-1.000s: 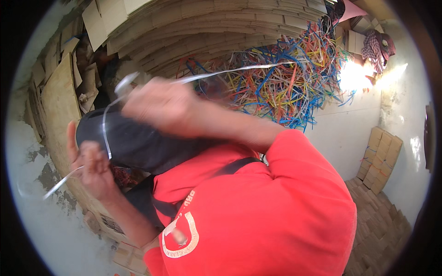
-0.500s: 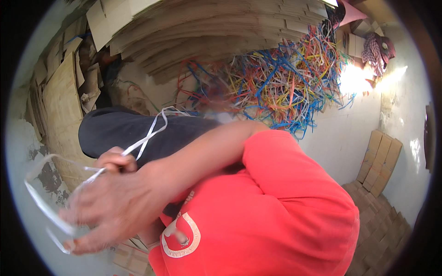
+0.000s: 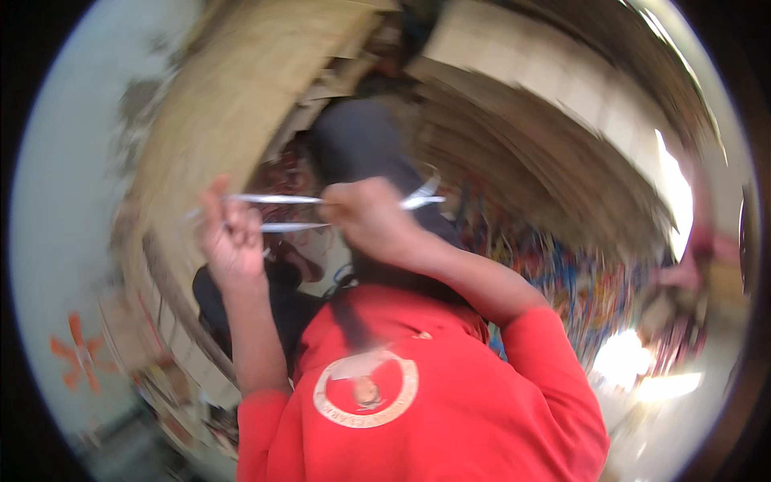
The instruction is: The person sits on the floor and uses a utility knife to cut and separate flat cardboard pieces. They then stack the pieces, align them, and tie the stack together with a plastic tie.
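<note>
A white plastic strap [image 3: 281, 199] runs in two roughly level lengths between my hands, above my dark-trousered legs. My right hand [image 3: 371, 218] is closed around it, and the strap's loose part [image 3: 423, 198] sticks out past the far side of the fist. Opposite, my left hand [image 3: 234, 241] has its fingers curled at the strap's other end, with one finger raised. Blur hides exactly how the strap passes through the left fingers.
A tall stack of flat cardboard sheets [image 3: 554, 72] stands at the far right. Tangled coloured straps [image 3: 574, 281] lie below it. A large tan board [image 3: 233, 80] leans along the left wall, which bears an orange mark [image 3: 78, 353].
The view has swung left. My hands, crossed and close together before, are now apart, with the strap stretched between them. My left forearm has come into sight.
</note>
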A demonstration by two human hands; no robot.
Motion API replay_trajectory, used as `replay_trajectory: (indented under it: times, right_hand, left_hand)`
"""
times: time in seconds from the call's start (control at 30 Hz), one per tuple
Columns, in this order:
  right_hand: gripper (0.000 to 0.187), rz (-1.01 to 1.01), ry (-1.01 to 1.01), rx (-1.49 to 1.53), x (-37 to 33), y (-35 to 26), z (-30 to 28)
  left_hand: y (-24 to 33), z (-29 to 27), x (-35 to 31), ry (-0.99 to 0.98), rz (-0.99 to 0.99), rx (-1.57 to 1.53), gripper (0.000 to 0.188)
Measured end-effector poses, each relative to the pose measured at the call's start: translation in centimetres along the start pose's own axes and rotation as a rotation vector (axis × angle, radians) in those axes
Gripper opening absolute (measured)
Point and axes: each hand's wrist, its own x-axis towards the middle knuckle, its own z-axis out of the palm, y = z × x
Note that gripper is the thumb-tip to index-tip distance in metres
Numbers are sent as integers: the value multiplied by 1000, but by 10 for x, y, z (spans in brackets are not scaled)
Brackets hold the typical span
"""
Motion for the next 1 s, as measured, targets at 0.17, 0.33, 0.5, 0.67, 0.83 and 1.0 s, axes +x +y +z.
replay_trajectory:
  times: [0.17, 0.33, 0.5, 0.67, 0.83, 1.0]
  right_hand:
    - [7, -179, -198, -455, 54, -7, 5]
    - [17, -185, -364, -444, 130, -23, -3]
    - [18, -117, -578, -562, 216, -8, 29]
    - [16, -292, -501, -811, 308, 53, 58]
    - [14, -354, -454, -1068, 358, 83, 107]
    - [15, -376, -370, -1181, 400, 151, 122]
  left_hand:
    - [54, -97, -5, 253, 218, -68, 32]
    - [103, -168, -14, 593, 457, 142, 34]
    - [128, -230, -14, 776, 584, 191, 33]
    - [136, -311, -1, 865, 587, 16, 32]
    - [135, -389, 1, 968, 603, -136, 29]
    - [130, -432, 31, 1063, 492, -165, 26]
